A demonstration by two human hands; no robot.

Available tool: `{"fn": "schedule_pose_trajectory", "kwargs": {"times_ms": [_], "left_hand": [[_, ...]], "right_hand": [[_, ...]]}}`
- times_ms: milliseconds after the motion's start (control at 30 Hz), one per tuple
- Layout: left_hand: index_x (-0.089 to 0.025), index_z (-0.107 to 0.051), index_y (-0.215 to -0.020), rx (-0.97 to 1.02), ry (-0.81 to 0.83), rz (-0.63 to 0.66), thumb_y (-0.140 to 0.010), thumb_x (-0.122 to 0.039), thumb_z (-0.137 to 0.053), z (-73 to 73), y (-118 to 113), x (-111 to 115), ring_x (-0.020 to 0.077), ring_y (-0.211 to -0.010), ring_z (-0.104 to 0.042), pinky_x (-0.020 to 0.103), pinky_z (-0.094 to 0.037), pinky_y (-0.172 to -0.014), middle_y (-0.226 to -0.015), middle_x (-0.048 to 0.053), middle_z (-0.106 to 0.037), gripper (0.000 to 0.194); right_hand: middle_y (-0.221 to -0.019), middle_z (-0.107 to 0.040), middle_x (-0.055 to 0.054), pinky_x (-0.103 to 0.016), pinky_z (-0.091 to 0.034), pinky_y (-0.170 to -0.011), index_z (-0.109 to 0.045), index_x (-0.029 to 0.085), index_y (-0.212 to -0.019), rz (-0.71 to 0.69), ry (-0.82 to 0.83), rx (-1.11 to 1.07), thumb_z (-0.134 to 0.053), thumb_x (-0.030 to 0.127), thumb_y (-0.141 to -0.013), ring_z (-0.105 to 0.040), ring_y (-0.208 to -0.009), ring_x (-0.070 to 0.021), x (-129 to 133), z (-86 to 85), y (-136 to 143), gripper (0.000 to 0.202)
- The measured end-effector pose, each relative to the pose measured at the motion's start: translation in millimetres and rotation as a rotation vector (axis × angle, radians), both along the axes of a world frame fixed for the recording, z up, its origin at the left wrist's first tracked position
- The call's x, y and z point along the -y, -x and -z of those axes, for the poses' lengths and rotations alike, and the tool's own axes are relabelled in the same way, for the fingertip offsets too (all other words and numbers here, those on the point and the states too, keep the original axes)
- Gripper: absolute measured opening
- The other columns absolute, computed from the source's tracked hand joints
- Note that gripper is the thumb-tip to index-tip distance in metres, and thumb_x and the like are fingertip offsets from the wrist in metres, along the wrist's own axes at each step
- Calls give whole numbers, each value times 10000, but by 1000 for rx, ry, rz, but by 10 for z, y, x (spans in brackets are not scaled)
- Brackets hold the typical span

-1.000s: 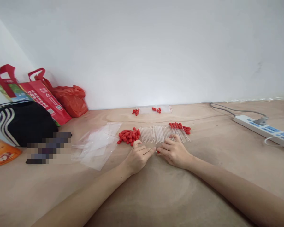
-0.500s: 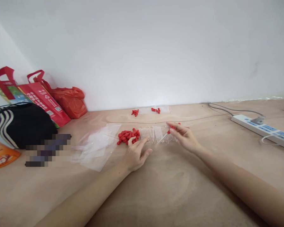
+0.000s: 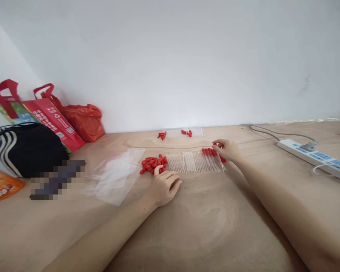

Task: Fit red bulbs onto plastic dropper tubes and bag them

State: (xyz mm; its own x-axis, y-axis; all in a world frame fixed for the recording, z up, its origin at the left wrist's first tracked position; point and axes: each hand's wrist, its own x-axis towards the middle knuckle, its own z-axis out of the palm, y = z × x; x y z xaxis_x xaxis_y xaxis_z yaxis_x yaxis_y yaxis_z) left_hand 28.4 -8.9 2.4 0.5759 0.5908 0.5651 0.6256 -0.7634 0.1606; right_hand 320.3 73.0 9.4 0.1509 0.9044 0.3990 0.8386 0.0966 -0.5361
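Head view shows me one left hand (image 3: pixel 164 186), loose and empty, by one red heap (image 3: pixel 151 164) mid-frame; one right hand (image 3: pixel 229 150), whose grip I cannot tell, at one pale stick row (image 3: pixel 189 162); two small red clusters (image 3: pixel 162 135) higher.

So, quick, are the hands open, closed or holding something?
Left hand: open, loosely curled, by the red pile.
Right hand: fingers at the red row; grip can't be told.

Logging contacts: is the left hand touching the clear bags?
Apart: the head view shows bare table between the left hand and the clear bags.
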Motion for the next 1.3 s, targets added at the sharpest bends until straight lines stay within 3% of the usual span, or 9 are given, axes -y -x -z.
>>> {"fn": "schedule_pose_trajectory", "kwargs": {"times_ms": [200,367,533,767,1000,1133,1300], "left_hand": [[-182,-596,-754,-14,0,-5,-811,-198,-470,-8,-12,7,157,-752,-601,433,-259,-907,-820,14,-675,139],[-183,-597,-755,-22,-11,-9,-812,-200,-474,10,-7,-3,150,-754,-583,400,-273,-860,-818,4,-669,136],[-187,-605,-764,-49,-51,-30,-807,-225,-486,15,7,-8,164,-762,-540,366,-290,-752,-813,14,-655,132],[-177,-571,-674,-51,-112,-152,-760,-192,-503,-37,-45,-37,185,-742,-497,354,-315,-691,-759,33,-611,110],[-189,-602,-690,-104,59,-411,-748,-231,-508,-180,-357,-377,253,-883,-483,412,-319,-741,-875,76,-596,118],[-190,-629,-685,-89,163,-524,-707,-289,-551,-178,-532,-613,290,-906,-481,431,-325,-737,-860,93,-592,129],[-182,-662,-680,-143,267,-611,-676,-335,-558,-179,-639,-753,319,-949,-472,436,-315,-768,-896,126,-597,185]], "right_hand": [[-702,-657,-8,-351,-318,-738,-633,241,-933,37,33,185,-469,366,-736,-586,-765,-202,-32,94,143,284],[-704,-644,-18,-326,-322,-695,-623,219,-918,104,3,130,-443,414,-748,-578,-724,-190,-6,95,86,314],[-637,-606,-8,-287,-323,-617,-613,207,-770,173,-26,48,-440,406,-730,-545,-608,-158,237,151,-124,268],[-703,-629,-19,-324,-301,-675,-616,224,-738,71,-30,170,-455,462,-718,-562,-700,-192,577,243,-248,288],[-707,-628,-17,-310,-275,-654,-608,219,-716,54,-21,274,-467,434,-724,-558,-747,-198,539,270,-161,257],[-717,-640,-14,-316,-269,-661,-602,211,-712,55,-15,306,-461,396,-733,-557,-760,-199,514,294,-163,233],[-693,-647,-29,-337,-262,-685,-607,203,-691,84,-52,323,-447,368,-736,-552,-737,-208,521,270,-171,234]]}}
